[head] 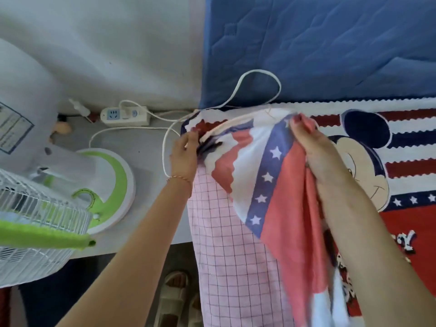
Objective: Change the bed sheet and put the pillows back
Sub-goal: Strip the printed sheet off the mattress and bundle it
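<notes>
One camera only: a wide-angle unit worn on the person's head, looking forward and steeply down. It sits close above the work, so both forearms enter from the bottom edge and run up to the left hand and the right hand near mid-frame. The view faces the corner of the bed, with the printed sheet filling the right side and the blue quilted cover across the top right. The left side takes in the floor beside the bed, a power strip and a fan (straight lines bow towards the edges). No second view exists, so nothing overlaps.
</notes>
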